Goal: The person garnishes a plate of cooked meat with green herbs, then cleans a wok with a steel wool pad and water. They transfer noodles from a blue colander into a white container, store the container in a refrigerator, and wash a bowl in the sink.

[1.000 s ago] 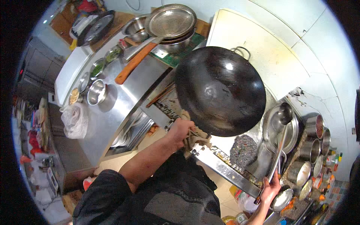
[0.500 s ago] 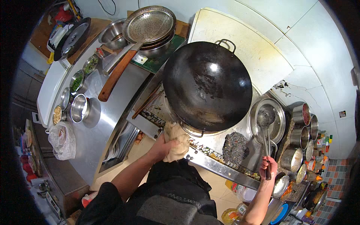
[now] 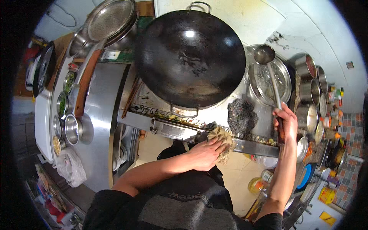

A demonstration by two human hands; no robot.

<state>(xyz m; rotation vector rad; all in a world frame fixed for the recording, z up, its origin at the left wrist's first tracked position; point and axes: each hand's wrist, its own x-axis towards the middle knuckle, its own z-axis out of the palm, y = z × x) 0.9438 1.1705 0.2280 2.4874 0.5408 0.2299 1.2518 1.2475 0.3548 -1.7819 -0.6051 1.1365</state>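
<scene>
My left hand (image 3: 205,156) is closed on a crumpled beige cloth (image 3: 224,142), which touches the stove's metal front edge. The fingers press over the bunched fabric. In my right hand (image 3: 286,122) is the dark handle of a ladle (image 3: 276,86). Its bowl is up at the far rim of a steel basin (image 3: 288,78) of clear liquid. A large black wok (image 3: 184,82), with a wet sheen inside, sits on the stove between two loop handles. To the left of the basin lies a dark grey, wiry clump (image 3: 242,116) like a scouring pad.
Food scraps line the stove's front channel (image 3: 168,115). On the left steel counter stand a steel bowl (image 3: 73,129), small bowls of chopped greens, a plastic bag (image 3: 71,166) and stacked strainers (image 3: 109,21). Steel pots (image 3: 306,67) and bottles line the right side.
My left hand has moved right with the cloth along the stove's front edge. My right hand has raised the ladle, its bowl going from inside the basin to the far rim. The view has shifted.
</scene>
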